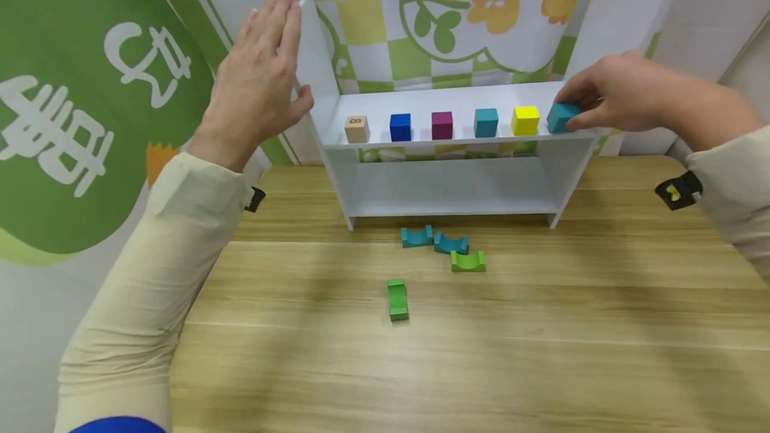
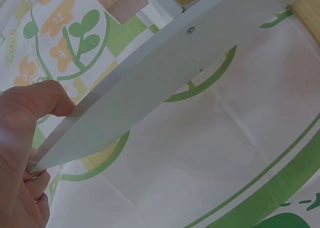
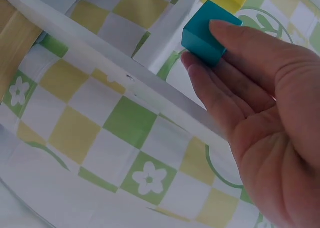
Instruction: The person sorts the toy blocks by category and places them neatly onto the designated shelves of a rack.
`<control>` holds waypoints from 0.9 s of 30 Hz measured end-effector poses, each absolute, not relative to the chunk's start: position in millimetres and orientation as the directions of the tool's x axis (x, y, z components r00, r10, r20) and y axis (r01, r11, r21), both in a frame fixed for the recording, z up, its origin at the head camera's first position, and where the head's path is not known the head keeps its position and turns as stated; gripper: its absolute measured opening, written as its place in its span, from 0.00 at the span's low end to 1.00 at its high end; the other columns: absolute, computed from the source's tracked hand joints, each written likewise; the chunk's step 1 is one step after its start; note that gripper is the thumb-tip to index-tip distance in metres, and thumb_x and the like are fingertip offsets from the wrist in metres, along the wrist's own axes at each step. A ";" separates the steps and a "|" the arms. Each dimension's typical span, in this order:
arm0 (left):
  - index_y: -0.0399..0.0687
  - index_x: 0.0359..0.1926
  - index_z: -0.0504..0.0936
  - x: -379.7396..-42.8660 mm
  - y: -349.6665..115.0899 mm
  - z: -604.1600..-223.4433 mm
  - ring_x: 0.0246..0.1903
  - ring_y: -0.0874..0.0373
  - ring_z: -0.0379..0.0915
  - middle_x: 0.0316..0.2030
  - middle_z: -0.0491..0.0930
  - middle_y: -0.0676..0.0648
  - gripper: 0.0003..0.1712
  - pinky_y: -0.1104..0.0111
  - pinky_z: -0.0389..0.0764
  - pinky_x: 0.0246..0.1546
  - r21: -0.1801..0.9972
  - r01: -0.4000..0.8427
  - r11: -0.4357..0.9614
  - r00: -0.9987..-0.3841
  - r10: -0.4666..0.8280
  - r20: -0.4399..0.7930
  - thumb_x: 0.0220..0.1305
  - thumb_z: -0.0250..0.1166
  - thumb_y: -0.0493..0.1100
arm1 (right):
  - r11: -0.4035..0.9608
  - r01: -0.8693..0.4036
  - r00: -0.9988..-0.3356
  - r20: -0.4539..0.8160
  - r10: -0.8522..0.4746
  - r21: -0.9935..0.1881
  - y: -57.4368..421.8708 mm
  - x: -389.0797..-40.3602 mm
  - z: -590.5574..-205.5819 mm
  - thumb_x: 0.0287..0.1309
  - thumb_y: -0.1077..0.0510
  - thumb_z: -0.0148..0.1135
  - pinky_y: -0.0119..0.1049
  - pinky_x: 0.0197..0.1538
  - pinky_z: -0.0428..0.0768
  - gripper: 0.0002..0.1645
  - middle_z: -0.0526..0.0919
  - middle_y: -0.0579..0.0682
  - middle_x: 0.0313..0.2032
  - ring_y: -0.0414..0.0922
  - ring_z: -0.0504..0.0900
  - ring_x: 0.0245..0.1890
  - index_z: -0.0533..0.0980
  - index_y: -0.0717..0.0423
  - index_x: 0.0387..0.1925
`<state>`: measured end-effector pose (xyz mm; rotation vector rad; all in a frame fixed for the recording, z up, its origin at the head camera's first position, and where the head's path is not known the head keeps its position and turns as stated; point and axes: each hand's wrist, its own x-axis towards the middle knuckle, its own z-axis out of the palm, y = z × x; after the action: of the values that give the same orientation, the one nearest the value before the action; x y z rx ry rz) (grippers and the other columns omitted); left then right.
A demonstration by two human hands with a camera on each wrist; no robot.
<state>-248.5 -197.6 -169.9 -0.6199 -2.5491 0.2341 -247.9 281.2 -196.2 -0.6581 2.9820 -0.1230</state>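
Note:
On the upper board of a small white shelf [image 1: 457,207], cubes stand in a row. From the left come a plain wooden cube [image 1: 357,129] marked 8, a dark blue cube [image 1: 400,127], a magenta cube [image 1: 442,125], a teal cube [image 1: 486,123] and a yellow cube [image 1: 525,121]. At the right end my right hand [image 1: 625,95] pinches another teal cube [image 3: 204,33] between thumb and fingers. My left hand [image 1: 259,79] holds the shelf's left side panel [image 2: 115,107], its thumb at the front edge and fingers on the other side.
Two blue curved blocks [image 1: 417,237], a light green curved block [image 1: 468,261] and a green curved block [image 1: 398,299] lie on the wooden table [image 1: 481,359] before the shelf. Behind it hangs a patterned cloth [image 1: 367,19].

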 end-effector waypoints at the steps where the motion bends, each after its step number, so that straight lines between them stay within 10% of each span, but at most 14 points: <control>1: 0.32 0.84 0.37 -248.5 -197.7 -170.0 0.86 0.41 0.34 0.85 0.35 0.36 0.56 0.55 0.35 0.87 -0.275 0.384 0.882 -0.769 0.470 0.434 0.71 0.63 0.47 | 0.905 -0.415 -0.905 -0.065 -0.421 -0.092 280.4 -248.4 -196.8 0.68 0.55 0.70 0.64 0.62 0.82 0.30 0.87 0.65 0.57 0.63 0.87 0.57 0.78 0.67 0.65; 27: 0.32 0.84 0.38 -248.2 -198.2 -171.3 0.86 0.41 0.34 0.85 0.36 0.36 0.55 0.54 0.36 0.87 -0.272 0.388 0.880 -0.760 0.473 0.446 0.71 0.63 0.46 | 0.921 -0.388 -0.921 -0.018 -0.389 -0.040 272.3 -242.4 -194.9 0.69 0.57 0.69 0.68 0.65 0.79 0.35 0.77 0.72 0.66 0.71 0.80 0.64 0.71 0.68 0.71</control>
<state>-248.2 -198.2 -171.3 -0.6247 -2.5331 0.2217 -242.4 272.3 -194.9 -0.6171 3.0541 -0.0557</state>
